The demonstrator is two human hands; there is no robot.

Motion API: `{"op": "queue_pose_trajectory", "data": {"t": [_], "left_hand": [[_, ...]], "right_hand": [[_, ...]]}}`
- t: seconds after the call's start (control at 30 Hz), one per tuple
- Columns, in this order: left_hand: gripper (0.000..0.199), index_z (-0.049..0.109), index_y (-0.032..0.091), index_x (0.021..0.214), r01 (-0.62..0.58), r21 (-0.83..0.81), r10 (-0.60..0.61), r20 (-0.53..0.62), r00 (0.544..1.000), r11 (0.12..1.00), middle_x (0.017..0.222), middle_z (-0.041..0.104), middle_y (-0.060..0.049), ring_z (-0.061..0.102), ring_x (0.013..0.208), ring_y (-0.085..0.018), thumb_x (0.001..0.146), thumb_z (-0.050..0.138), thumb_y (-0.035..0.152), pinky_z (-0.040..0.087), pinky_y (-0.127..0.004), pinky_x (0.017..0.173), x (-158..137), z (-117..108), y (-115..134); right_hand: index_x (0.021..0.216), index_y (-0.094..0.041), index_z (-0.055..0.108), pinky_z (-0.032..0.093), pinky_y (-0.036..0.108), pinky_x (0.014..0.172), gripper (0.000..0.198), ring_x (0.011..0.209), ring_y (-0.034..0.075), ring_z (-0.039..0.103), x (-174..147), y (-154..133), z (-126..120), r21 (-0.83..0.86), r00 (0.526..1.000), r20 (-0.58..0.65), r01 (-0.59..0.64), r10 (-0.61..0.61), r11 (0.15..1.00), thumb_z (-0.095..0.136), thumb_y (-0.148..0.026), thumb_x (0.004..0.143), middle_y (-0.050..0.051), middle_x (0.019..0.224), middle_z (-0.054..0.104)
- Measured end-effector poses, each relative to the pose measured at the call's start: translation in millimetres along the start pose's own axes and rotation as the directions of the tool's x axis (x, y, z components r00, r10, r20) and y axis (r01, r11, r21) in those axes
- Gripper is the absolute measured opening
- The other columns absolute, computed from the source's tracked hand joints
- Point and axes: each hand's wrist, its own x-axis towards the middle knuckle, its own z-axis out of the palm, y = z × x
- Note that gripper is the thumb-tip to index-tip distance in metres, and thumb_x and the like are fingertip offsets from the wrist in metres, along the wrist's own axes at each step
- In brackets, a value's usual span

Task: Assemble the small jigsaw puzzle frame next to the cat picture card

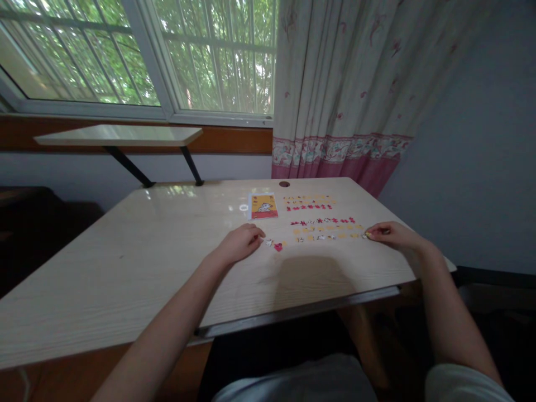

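Small jigsaw puzzle pieces lie in several rows, red, yellow and white, on the pale wooden desk. At the right end of the nearest row, my right hand pinches a yellowish puzzle piece close to the desktop. My left hand rests left of the rows, its fingers curled together; whatever is between them is hidden. Touching or just beside its fingertips are a few loose pieces, among them a white piece and a red piece. Behind them lies a picture card showing a white animal on yellow and red.
A raised shelf on dark legs stands at the desk's back left. A round cable hole is near the back edge. Beyond are a barred window and a patterned curtain. The desk's front edge is close to my lap.
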Motion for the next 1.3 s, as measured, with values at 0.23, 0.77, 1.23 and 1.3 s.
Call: {"op": "queue_pose_trajectory", "data": {"t": [0.23,0.77,1.23,1.3], "left_hand": [[0.024,0.065,0.017,0.098,-0.005,-0.01,0.005,-0.005,1.0,1.0,0.087,0.061,-0.007,0.056,0.081,-0.018,0.083,0.047,0.022,0.045,-0.029,0.073,0.1,0.6,-1.2],[0.025,0.066,0.018,0.103,-0.099,-0.112,0.104,0.037,0.994,0.989,0.099,0.056,-0.01,0.053,0.095,-0.02,0.087,0.049,0.027,0.043,-0.033,0.086,1.8,4.8,7.0],[0.009,0.057,0.015,0.077,0.024,-0.429,-0.026,0.002,1.0,0.903,0.066,0.055,0.001,0.048,0.062,-0.012,0.078,0.055,0.024,0.038,-0.024,0.059,4.2,3.8,7.9],[0.015,0.056,0.015,0.079,0.035,-0.568,-0.065,-0.033,0.997,0.822,0.068,0.055,0.001,0.048,0.062,-0.011,0.079,0.056,0.03,0.037,-0.023,0.058,5.6,5.8,11.0]], "right_hand": [[0.091,-0.017,0.071,0.036,0.027,0.052,0.057,0.054,0.013,0.047,4.6,3.8,3.6,-0.005,0.999,-0.04,-0.028,0.027,1.0,0.065,-0.063,0.059,0.002,0.065,0.056],[0.089,-0.015,0.07,0.037,0.023,0.053,0.024,0.058,0.012,0.053,53.0,-133.9,66.5,-0.271,0.898,0.211,0.434,-0.387,0.859,0.053,-0.028,0.079,0.003,0.069,0.066],[0.102,-0.021,0.065,0.041,0.029,0.08,0.022,0.089,0.017,0.06,58.6,-187.1,165.8,-0.332,0.646,0.093,0.738,-0.758,0.588,0.053,-0.025,0.085,0.005,0.096,0.068],[0.104,-0.021,0.064,0.04,0.029,0.08,0.022,0.09,0.017,0.06,58.0,-185.8,168.2,-0.342,0.64,0.028,0.728,-0.768,0.594,0.053,-0.028,0.086,0.005,0.096,0.068]]}}
